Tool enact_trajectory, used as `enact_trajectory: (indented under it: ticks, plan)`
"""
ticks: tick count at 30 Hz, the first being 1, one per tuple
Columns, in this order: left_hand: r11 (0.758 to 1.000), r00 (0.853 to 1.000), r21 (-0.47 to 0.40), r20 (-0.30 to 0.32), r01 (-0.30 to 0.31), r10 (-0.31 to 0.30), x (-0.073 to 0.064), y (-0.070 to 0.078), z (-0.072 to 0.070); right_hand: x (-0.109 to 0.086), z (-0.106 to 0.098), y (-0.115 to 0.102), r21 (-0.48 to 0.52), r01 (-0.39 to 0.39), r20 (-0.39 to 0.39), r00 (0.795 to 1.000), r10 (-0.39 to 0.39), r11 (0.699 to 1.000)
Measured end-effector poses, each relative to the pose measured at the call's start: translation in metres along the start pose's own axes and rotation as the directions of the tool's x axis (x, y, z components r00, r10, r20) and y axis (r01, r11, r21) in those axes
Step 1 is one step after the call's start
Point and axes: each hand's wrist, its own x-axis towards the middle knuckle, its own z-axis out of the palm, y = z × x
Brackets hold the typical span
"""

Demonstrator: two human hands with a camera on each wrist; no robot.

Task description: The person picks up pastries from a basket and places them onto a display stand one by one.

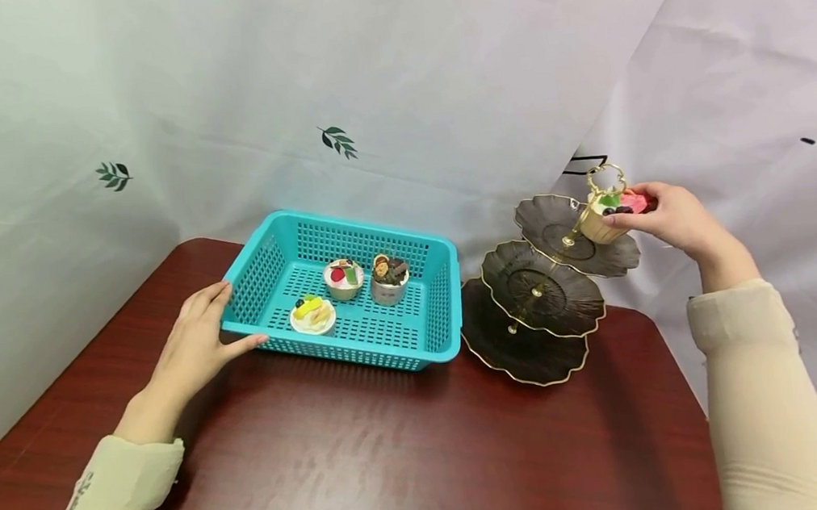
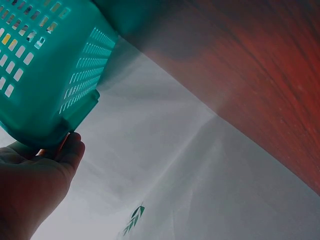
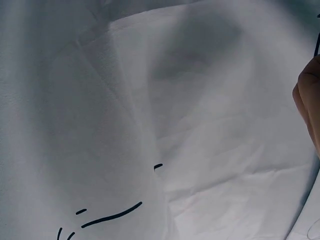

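Observation:
My right hand (image 1: 675, 219) holds a toy dessert cup (image 1: 599, 226) by its upper side, at the top tier of a three-tier stand (image 1: 544, 304). Green, pink and dark berry-like pieces top this cup, which overlaps the stand's gold ring handle (image 1: 606, 178). At the left, my left hand (image 1: 193, 339) grips the near-left corner of a turquoise basket (image 1: 359, 355), fingers on the side rim and thumb along the front. In the left wrist view the fingers (image 2: 72, 150) meet the basket rim. The right wrist view catches only part of the right hand (image 3: 310, 100).
Inside the basket stand a yellow-topped cup (image 1: 313, 316), a cup with red and green toppings (image 1: 343, 278) and a chocolate-and-cookie cup (image 1: 389, 279). Basket and stand sit close together on the dark red table (image 1: 397, 458). A pale curtain (image 1: 401, 85) hangs behind.

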Motion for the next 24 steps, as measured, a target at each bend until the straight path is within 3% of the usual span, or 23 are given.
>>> enact_trajectory:
  ticks: [15, 24]
  plan:
    - [1.0, 1.0, 0.002, -0.013, -0.007, 0.007, 0.0, 0.0, 0.001, 0.019, 0.003, 0.005, 0.001, 0.057, 0.038, 0.998, -0.057, 0.998]
    - [1.0, 1.0, 0.002, -0.009, -0.008, 0.008, -0.001, -0.001, 0.001, 0.019, 0.007, 0.006, 0.055, 0.042, 0.055, 0.997, -0.045, 0.998]
